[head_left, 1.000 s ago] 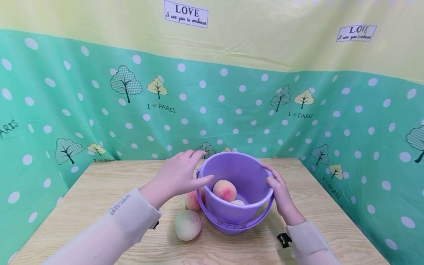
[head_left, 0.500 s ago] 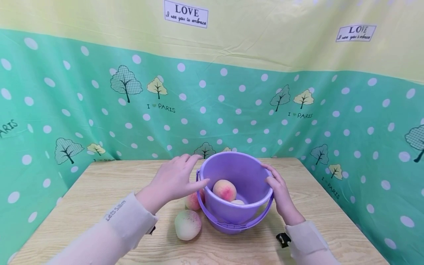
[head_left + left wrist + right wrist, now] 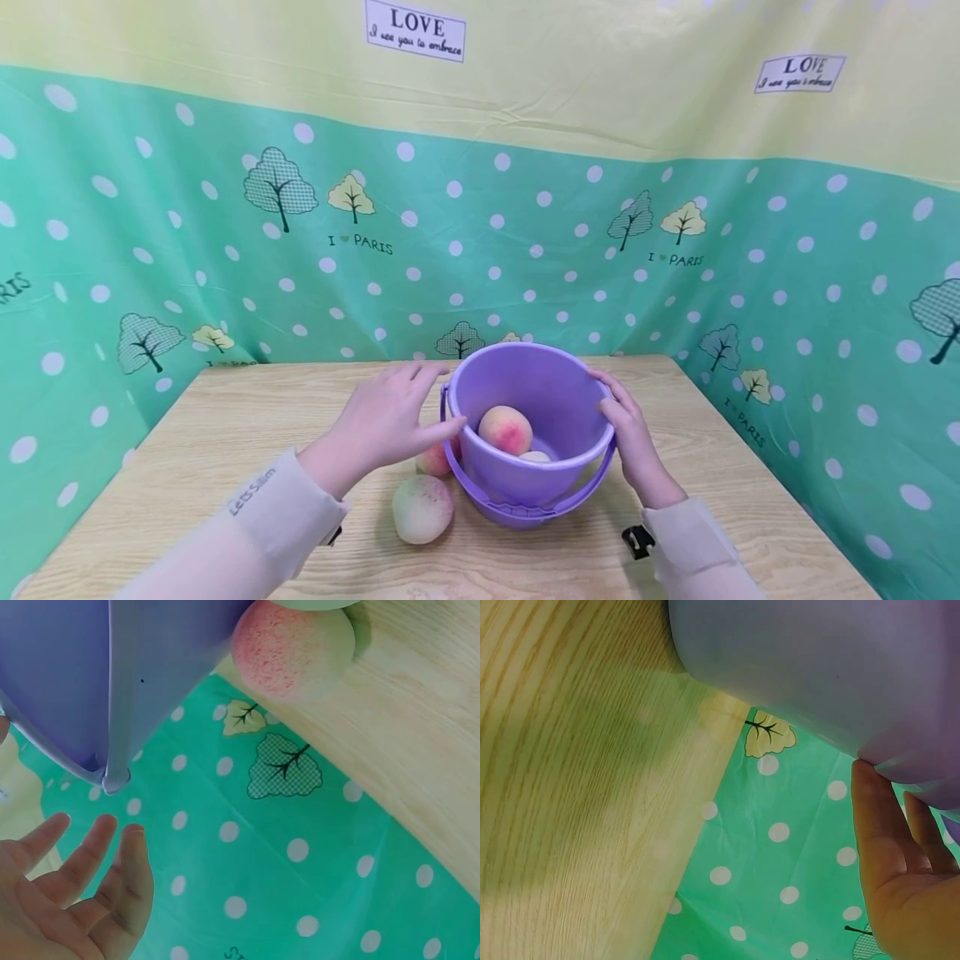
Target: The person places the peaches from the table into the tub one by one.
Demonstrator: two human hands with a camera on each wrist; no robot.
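Note:
A purple bucket (image 3: pixel 517 492) leans towards me on the table, its handle (image 3: pixel 525 512) hanging down in front. Inside it lie a peach with a red blush (image 3: pixel 506 431) and a paler round thing, mostly hidden by the near rim. My right hand (image 3: pixel 633 446) holds the bucket's right rim, thumb over the edge and fingers along the outer wall. My left hand (image 3: pixel 382 425) is spread beside the left rim, holding nothing; its fingertips are apart from the bucket in the left wrist view. Below that hand, a reddish peach (image 3: pixel 437 458) and a pale green peach (image 3: pixel 422 509) lie by the bucket.
The wood-grained table (image 3: pixel 735 517) runs back to a green dotted curtain (image 3: pixel 495 250) that surrounds it at the back and both sides. A black wrist strap piece (image 3: pixel 638 542) shows under the right sleeve.
My left hand has drawn a little left and down, away from the bucket's rim. The right hand and the bucket stay as they were; the head view has shifted slightly.

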